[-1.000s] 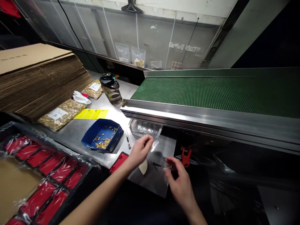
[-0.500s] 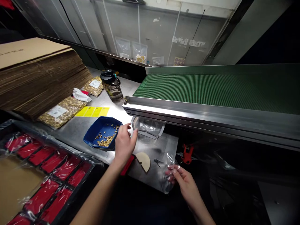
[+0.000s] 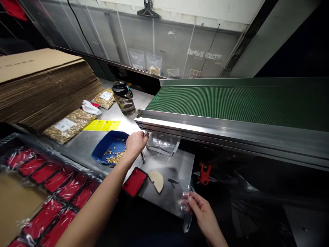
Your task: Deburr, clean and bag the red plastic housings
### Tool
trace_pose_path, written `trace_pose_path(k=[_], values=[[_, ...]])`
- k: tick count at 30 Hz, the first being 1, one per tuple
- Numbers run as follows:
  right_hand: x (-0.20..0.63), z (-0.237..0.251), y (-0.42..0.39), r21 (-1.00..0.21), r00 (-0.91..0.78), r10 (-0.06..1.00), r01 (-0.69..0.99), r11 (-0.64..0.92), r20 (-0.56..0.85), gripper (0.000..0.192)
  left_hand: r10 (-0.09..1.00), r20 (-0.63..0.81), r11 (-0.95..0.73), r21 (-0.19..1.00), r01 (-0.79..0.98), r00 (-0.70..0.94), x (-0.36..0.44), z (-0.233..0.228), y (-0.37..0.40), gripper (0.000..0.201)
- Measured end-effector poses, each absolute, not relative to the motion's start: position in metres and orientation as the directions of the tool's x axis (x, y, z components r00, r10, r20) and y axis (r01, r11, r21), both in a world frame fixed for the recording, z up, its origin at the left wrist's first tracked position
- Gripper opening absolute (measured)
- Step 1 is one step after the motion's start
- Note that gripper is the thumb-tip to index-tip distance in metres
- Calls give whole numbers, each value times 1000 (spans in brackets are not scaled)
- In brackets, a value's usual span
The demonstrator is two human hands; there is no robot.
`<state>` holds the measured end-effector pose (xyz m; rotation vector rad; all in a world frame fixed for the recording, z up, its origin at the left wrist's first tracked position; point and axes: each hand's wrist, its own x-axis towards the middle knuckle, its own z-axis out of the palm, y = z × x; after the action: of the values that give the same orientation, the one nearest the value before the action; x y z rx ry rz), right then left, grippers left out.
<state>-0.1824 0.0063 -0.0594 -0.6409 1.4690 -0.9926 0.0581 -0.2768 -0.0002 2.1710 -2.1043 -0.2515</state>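
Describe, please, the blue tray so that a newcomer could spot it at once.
Start at the green conveyor belt and drop to the steel table off its near left corner. There the blue tray lies just beside the left hand. It is the only blue thing on the table, an open dish scattered with small gold-coloured pieces, unlike the sealed bags further back.

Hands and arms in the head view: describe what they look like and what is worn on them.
Both the left hand and the right hand are bare, with no gloves. The forearms are bare too; no sleeve shows in the frame. No rings, watch or wristbands can be seen.
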Motion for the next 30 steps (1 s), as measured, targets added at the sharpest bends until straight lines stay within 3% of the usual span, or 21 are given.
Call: trace_pose_path(k=[6, 9, 10, 12, 13, 15, 18, 21, 25, 30], values=[[-186, -59, 3, -889, -161, -876, 15, 457, -454, 49, -1000, -24, -25, 201, -979, 20, 61, 17, -268, 45], [-184, -51, -2, -881, -173, -864, 81, 467, -474, 46, -1000, 25, 10, 246, -969, -4, 54, 33, -218, 50], [-182, -48, -4, -873, -175, -855, 122, 473, -488, 45, -999, 14, 52, 297, -953, -50, 47, 36, -194, 45], [-177, -42, -9, -857, -163, -847, 201, 474, -506, 42, -946, -149, 121, 661, -741, -287, 30, 35, -139, 35], [-175, -40, -12, -851, -153, -846, 232, 472, -511, 41, -881, -232, 84, 780, -619, -412, 20, 31, -113, 28], [-172, -38, -16, -850, -127, -855, 253, 462, -503, 43, -763, -332, -70, 895, -440, -555, 1, 18, -72, 26], [-176, -37, -15, -869, -70, -872, 156, 470, -484, 42, -763, -403, -244, 904, -352, -505, -15, -1, -50, 21], [-186, -32, -10, -867, -105, -877, -137, 480, -469, 36, -794, -369, -153, 890, -429, -484, -10, -7, -61, 4], [-189, -20, -6, -754, -208, -895, -483, 446, -396, 31, -850, -316, -34, 831, -555, -422, 3, -3, -72, 11], [-178, -10, -6, -790, -116, -911, -463, 402, -395, 35, -826, -321, -32, 848, -529, -464, -11, -14, -69, 12]])
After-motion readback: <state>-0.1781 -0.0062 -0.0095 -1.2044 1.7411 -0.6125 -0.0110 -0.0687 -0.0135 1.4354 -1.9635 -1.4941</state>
